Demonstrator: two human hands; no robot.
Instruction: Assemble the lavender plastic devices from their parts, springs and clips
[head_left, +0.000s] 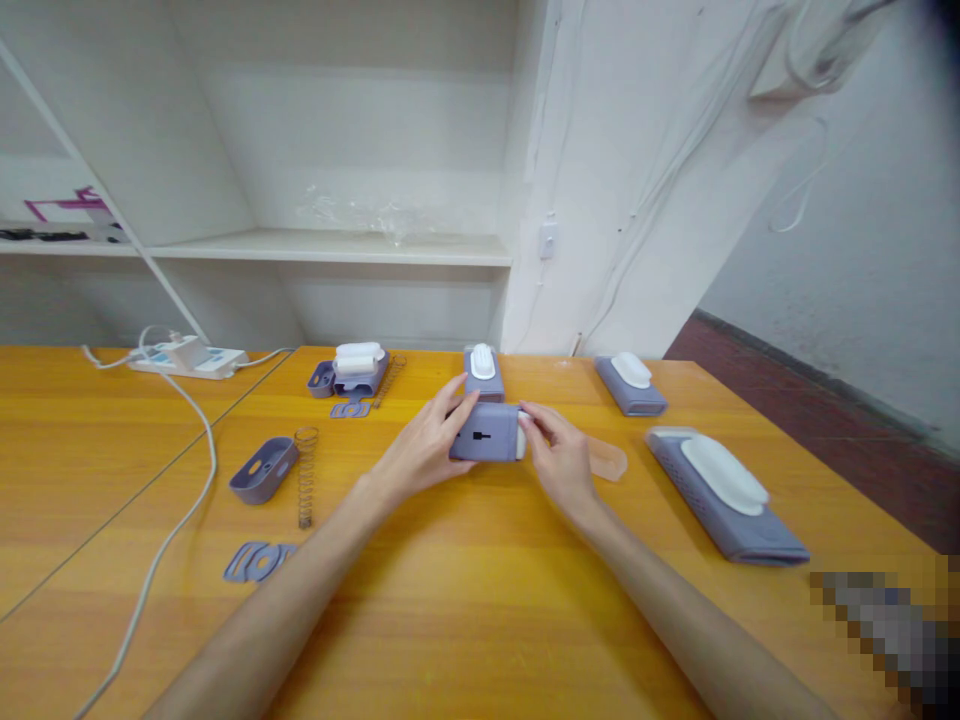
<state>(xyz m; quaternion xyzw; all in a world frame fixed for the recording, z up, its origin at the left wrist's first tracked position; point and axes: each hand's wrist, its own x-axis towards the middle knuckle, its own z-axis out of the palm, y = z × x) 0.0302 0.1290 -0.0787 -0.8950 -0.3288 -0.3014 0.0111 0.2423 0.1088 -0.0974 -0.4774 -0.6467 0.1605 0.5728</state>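
A wooden surface (450, 620) backs onto pale shelving (330, 248) and a white wall (600, 150). Over its middle, the left hand (431, 430) grips a purple-grey case (484, 436), the right hand (561, 458) pinching its white end (521, 440). The right hand partly hides a translucent tray (610, 461); the left forearm (315, 590) overlaps flat purple-grey pieces (249, 562); pixelation masks the lower-right corner.

from my remote post i see a grey-purple box-shaped case (498, 428), a black mark (481, 436) on its facing side, held level, its long side running left to right; a white piece (521, 443) shows at its right end, partly hidden.
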